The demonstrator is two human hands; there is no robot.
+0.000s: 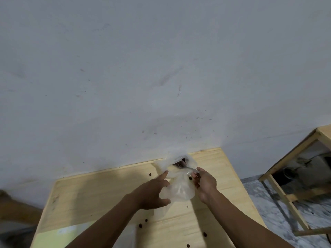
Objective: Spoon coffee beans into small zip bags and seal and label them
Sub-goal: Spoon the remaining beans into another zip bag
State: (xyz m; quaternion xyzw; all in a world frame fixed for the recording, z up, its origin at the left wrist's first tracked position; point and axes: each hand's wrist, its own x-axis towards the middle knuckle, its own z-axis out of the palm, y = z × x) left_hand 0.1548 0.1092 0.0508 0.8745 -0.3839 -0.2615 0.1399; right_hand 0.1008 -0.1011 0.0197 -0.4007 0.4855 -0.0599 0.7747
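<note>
Right hand (204, 183) grips a spoon (188, 168) in the bean bag (176, 162). Left hand (154, 192), fingers relaxed, steadies an unfilled zip bag (180, 191); sealing and labelling remain.

Spoon (186, 168) bowl hidden in bag (176, 163); 2nd table (279, 178) cut off at right edge.

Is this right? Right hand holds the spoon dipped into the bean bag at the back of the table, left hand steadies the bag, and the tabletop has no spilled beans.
Not quite. The head view shows loose beans scattered on the table. The rest holds: the right hand holds the spoon in the bean bag, and the left hand steadies the plastic.
</note>
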